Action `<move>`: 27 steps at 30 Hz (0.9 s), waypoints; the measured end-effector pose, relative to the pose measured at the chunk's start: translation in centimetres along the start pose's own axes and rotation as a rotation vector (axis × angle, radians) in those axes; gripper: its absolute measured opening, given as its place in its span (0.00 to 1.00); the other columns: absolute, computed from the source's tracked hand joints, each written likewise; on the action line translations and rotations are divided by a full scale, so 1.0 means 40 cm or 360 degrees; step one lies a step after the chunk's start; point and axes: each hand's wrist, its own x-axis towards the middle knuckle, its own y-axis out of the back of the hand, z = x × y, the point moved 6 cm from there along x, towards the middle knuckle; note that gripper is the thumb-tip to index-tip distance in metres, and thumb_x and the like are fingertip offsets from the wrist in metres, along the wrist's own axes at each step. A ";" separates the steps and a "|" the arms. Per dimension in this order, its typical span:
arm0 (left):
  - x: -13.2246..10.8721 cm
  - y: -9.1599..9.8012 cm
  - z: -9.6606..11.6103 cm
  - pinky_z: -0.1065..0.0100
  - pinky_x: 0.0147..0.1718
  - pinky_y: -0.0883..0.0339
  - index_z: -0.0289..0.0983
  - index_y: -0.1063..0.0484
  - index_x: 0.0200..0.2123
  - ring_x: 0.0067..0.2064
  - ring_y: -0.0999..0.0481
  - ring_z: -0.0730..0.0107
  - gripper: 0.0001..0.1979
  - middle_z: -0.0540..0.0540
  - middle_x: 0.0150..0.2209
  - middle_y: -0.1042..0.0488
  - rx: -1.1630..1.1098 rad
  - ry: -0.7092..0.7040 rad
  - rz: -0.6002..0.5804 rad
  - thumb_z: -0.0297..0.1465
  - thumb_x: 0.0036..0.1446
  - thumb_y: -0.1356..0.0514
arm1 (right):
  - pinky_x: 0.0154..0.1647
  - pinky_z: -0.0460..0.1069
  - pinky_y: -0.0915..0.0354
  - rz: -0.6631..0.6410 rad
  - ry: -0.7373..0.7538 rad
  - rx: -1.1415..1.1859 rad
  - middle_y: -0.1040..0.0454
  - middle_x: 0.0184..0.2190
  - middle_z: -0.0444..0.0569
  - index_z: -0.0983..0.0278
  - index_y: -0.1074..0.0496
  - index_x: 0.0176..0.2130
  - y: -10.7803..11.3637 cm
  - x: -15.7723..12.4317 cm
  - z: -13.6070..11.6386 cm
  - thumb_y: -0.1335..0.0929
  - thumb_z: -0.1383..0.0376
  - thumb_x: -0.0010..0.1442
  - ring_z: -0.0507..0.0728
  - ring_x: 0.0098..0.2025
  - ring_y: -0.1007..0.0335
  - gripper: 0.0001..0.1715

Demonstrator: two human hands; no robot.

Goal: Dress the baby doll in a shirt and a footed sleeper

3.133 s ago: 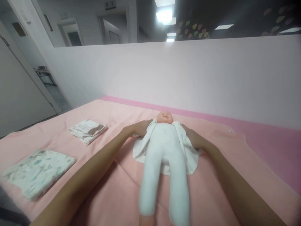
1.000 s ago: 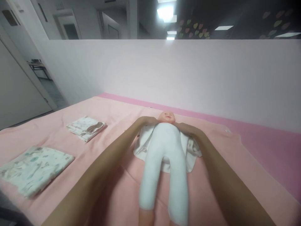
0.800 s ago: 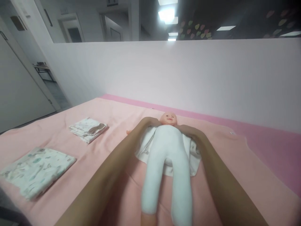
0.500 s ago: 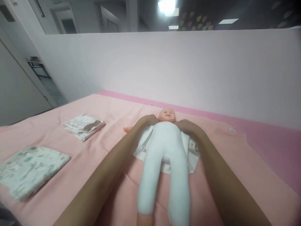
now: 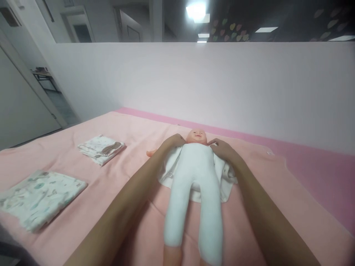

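A baby doll (image 5: 195,162) lies on its back, head away from me, with a white torso and legs and bare feet. Beneath it a white baby shirt (image 5: 226,188) is spread open, its edges showing on both sides of the body. My left hand (image 5: 177,140) is at the doll's shoulder on the left, fingers closed on the shirt near the neck. On the other shoulder my right hand (image 5: 220,148) pinches the shirt beside the neck; its fingertips are partly hidden. One doll hand (image 5: 150,153) sticks out past my left forearm.
A pink sheet (image 5: 111,199) covers the bed. To the left lie a folded patterned cloth (image 5: 41,195) and a smaller folded cloth (image 5: 102,149). A white wall (image 5: 194,81) rises behind the bed, with a dark window (image 5: 177,22) above it.
My right hand has shifted slightly at the shoulder, its fingers now a little more extended toward the neck. The left hand stays nearly in place. The view has tilted slightly.
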 end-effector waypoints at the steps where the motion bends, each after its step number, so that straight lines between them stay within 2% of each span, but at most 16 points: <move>1: 0.000 -0.002 0.000 0.63 0.44 0.27 0.36 0.17 0.43 0.49 0.19 0.49 0.20 0.37 0.43 0.16 0.0001 -0.0004 -0.0021 0.41 0.49 0.31 | 0.43 0.49 0.33 -0.0029 0.0010 0.0051 0.22 0.53 0.55 0.59 0.23 0.55 -0.007 0.002 0.002 0.34 0.57 0.63 0.59 0.44 0.24 0.23; 4: -0.002 -0.011 0.002 0.62 0.45 0.28 0.37 0.17 0.42 0.50 0.19 0.48 0.20 0.37 0.43 0.17 -0.0001 -0.0018 -0.0071 0.41 0.47 0.30 | 0.39 0.48 0.32 -0.0123 0.0015 0.0154 0.20 0.49 0.55 0.62 0.22 0.53 -0.021 0.012 0.012 0.31 0.56 0.61 0.59 0.41 0.23 0.23; 7: -0.005 -0.010 0.004 0.63 0.43 0.28 0.37 0.18 0.43 0.48 0.19 0.50 0.20 0.39 0.42 0.17 -0.0021 -0.0032 0.0002 0.40 0.48 0.30 | 0.38 0.48 0.33 -0.0128 0.0029 0.0188 0.18 0.43 0.52 0.62 0.20 0.48 -0.020 0.020 0.018 0.31 0.58 0.60 0.59 0.39 0.23 0.19; 9: -0.007 -0.003 0.006 0.64 0.43 0.28 0.38 0.20 0.44 0.47 0.19 0.53 0.20 0.40 0.44 0.17 -0.0028 -0.0047 0.0090 0.40 0.49 0.31 | 0.41 0.49 0.34 -0.0029 0.0049 0.0174 0.19 0.44 0.51 0.60 0.19 0.46 -0.009 0.021 0.019 0.30 0.59 0.59 0.59 0.43 0.24 0.17; 12: -0.012 0.014 0.016 0.63 0.47 0.30 0.41 0.22 0.47 0.50 0.21 0.55 0.20 0.43 0.48 0.18 0.0006 -0.0090 0.0222 0.38 0.50 0.31 | 0.45 0.51 0.36 0.0218 0.0102 0.0053 0.19 0.45 0.50 0.59 0.19 0.43 0.014 0.016 0.010 0.30 0.59 0.59 0.61 0.46 0.26 0.14; 14: -0.018 0.025 0.028 0.60 0.52 0.33 0.42 0.24 0.47 0.53 0.23 0.54 0.20 0.44 0.49 0.19 0.0093 -0.0126 0.0288 0.38 0.51 0.31 | 0.45 0.52 0.36 0.0362 0.0130 -0.0061 0.19 0.43 0.51 0.58 0.20 0.42 0.025 0.007 -0.005 0.31 0.58 0.60 0.62 0.46 0.26 0.13; 17: -0.042 0.040 0.044 0.53 0.58 0.38 0.40 0.26 0.48 0.58 0.28 0.49 0.20 0.41 0.51 0.22 0.0257 -0.0145 0.0424 0.41 0.53 0.31 | 0.46 0.53 0.36 0.0429 0.0130 -0.0121 0.20 0.43 0.53 0.60 0.23 0.45 0.030 -0.010 -0.031 0.31 0.55 0.62 0.63 0.46 0.26 0.15; 20: -0.109 0.063 0.047 0.49 0.58 0.40 0.38 0.29 0.53 0.61 0.34 0.45 0.23 0.37 0.57 0.27 0.0318 -0.0208 0.0675 0.42 0.58 0.34 | 0.49 0.54 0.35 0.0437 0.0169 -0.0052 0.23 0.46 0.55 0.62 0.27 0.52 0.041 -0.040 -0.046 0.31 0.53 0.62 0.62 0.48 0.26 0.22; 24: -0.275 0.094 0.022 0.51 0.56 0.39 0.39 0.31 0.53 0.58 0.33 0.47 0.19 0.38 0.56 0.29 0.0298 -0.0562 0.0983 0.42 0.65 0.40 | 0.48 0.53 0.33 0.0464 0.0123 0.0191 0.26 0.53 0.54 0.61 0.34 0.59 0.069 -0.118 0.007 0.28 0.48 0.58 0.62 0.50 0.26 0.35; 27: -0.395 0.096 -0.043 0.56 0.51 0.36 0.40 0.31 0.48 0.48 0.28 0.53 0.12 0.41 0.48 0.26 0.0159 -0.0573 0.0929 0.39 0.68 0.47 | 0.42 0.52 0.31 0.0309 0.0097 0.0417 0.25 0.51 0.52 0.60 0.39 0.62 0.060 -0.206 0.083 0.27 0.46 0.56 0.59 0.42 0.23 0.43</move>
